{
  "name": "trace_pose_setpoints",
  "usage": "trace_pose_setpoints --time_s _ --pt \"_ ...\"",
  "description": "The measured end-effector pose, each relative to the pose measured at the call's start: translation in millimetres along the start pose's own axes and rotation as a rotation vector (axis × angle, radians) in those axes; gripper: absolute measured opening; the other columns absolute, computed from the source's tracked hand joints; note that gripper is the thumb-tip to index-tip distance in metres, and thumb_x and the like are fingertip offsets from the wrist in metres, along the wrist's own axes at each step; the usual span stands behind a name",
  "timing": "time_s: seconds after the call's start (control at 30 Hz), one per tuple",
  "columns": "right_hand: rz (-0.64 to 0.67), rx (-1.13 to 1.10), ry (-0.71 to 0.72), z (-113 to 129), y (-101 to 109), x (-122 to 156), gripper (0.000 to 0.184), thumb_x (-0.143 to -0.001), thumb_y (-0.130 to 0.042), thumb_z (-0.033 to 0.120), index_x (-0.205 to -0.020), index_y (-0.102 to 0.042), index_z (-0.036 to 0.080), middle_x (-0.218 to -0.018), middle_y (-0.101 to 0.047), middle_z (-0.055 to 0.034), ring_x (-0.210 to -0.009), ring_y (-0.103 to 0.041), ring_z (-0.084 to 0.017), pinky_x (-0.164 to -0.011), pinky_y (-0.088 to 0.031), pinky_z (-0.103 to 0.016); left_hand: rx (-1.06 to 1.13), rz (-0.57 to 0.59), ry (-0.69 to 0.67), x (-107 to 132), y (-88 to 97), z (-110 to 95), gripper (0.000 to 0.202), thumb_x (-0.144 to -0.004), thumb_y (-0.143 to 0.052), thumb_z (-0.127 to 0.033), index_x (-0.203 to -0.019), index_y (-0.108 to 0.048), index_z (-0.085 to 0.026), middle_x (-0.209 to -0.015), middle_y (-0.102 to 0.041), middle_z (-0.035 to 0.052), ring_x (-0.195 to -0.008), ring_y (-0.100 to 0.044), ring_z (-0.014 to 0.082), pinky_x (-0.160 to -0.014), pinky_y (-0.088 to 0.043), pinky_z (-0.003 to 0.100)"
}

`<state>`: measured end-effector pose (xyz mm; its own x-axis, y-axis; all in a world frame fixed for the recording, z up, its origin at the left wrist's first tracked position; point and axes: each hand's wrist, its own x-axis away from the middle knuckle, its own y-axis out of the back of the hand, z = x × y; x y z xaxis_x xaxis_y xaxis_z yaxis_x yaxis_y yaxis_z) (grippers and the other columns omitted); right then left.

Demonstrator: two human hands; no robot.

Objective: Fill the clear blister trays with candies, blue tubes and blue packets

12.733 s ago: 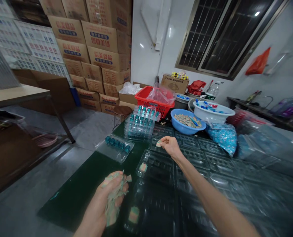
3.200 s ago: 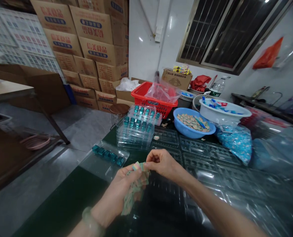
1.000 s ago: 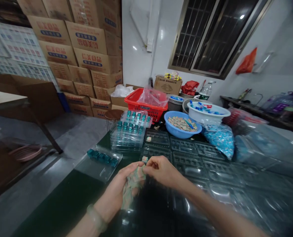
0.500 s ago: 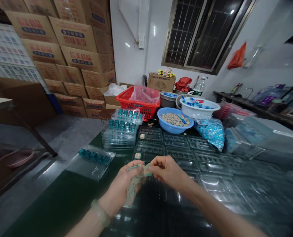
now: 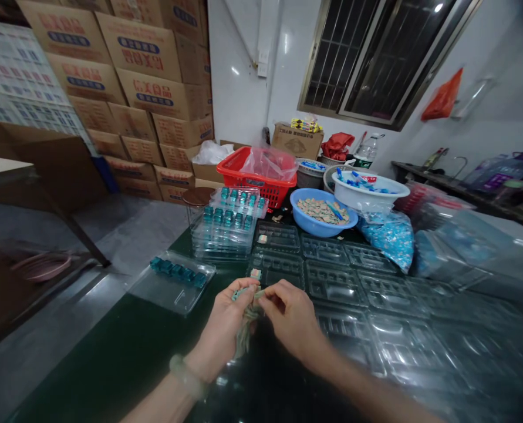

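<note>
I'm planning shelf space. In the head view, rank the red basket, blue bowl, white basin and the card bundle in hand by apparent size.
1. red basket
2-3. blue bowl and white basin: they look alike, so unranked; the bowl sits nearer.
4. card bundle, partly hidden in the left hand.

Stacked cardboard cartons (image 5: pixel 149 88) carry red Chinese characters above blue oval labels, too blurred to read with certainty. The small carton (image 5: pixel 297 141) below the window bears dark print, likewise illegible.
</note>
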<state>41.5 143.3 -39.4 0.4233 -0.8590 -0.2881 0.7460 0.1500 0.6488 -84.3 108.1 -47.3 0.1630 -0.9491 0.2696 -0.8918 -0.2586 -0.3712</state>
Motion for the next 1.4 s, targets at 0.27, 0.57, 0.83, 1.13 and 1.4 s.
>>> trace_pose_setpoints --time_s 0.27,0.57,0.83,1.13,1.4 --pt "-0.06 -0.304 0.044 -2.5 -7.3 -2.6 0.01 -0.079 -0.054 0.019 -0.074 -0.063 0.02 -0.075 -0.055 -0.0001 -0.069 -0.052 -0.012 -0.063 -0.039 -0.022 0.146 0.032 0.064 -5.6 12.5 0.2 0.023 -0.07 -0.063 -0.033 -0.085 -0.057 -0.018 -0.062 -0.054 -0.0016 -0.046 -0.049 0.0085 -0.037 -0.036 0.019" --pt "0.119 -0.664 -0.259 -7.1 -4.9 -11.1 0.021 -0.079 -0.055 0.037 -0.075 -0.054 0.016 -0.05 -0.046 0.0052 -0.044 -0.041 -0.007 -0.041 -0.031 -0.018 0.133 0.133 0.064 -1.5 13.6 -6.3 0.022 -0.072 -0.06 -0.035 -0.083 -0.056 -0.017 -0.062 -0.055 0.0002 -0.049 -0.051 0.0104 -0.037 -0.034 0.018" --pt "0.111 -0.704 -0.264 -7.0 -6.7 -12.0 0.023 -0.077 -0.057 0.039 -0.077 -0.056 0.016 -0.049 -0.049 0.0046 -0.042 -0.043 -0.008 -0.04 -0.032 -0.018 0.065 0.184 0.012 0.2 16.5 -6.9 0.023 -0.074 -0.057 -0.038 -0.084 -0.056 -0.017 -0.059 -0.056 0.001 -0.043 -0.047 0.0086 -0.036 -0.031 0.018" --pt "0.045 -0.706 -0.285 1.4 -9.7 -12.4 0.018 -0.077 -0.057 0.034 -0.075 -0.056 0.016 -0.057 -0.051 0.0028 -0.047 -0.045 -0.008 -0.04 -0.031 -0.018 -0.011 0.138 0.028 -1.5 19.9 -2.2 0.022 -0.07 -0.062 -0.033 -0.083 -0.054 -0.017 -0.057 -0.055 -0.0009 -0.045 -0.048 0.0099 -0.037 -0.033 0.019" --pt "-0.071 -0.79 -0.293 0.7 -8.2 -13.8 0.018 -0.076 -0.06 0.033 -0.074 -0.058 0.015 -0.057 -0.048 0.0029 -0.05 -0.042 -0.007 -0.044 -0.033 -0.019 0.001 0.136 0.036 -2.8 20.3 -2.3 0.02 -0.07 -0.062 -0.034 -0.079 -0.054 -0.017 -0.053 -0.052 -0.0023 -0.042 -0.046 0.009 -0.035 -0.031 0.018"
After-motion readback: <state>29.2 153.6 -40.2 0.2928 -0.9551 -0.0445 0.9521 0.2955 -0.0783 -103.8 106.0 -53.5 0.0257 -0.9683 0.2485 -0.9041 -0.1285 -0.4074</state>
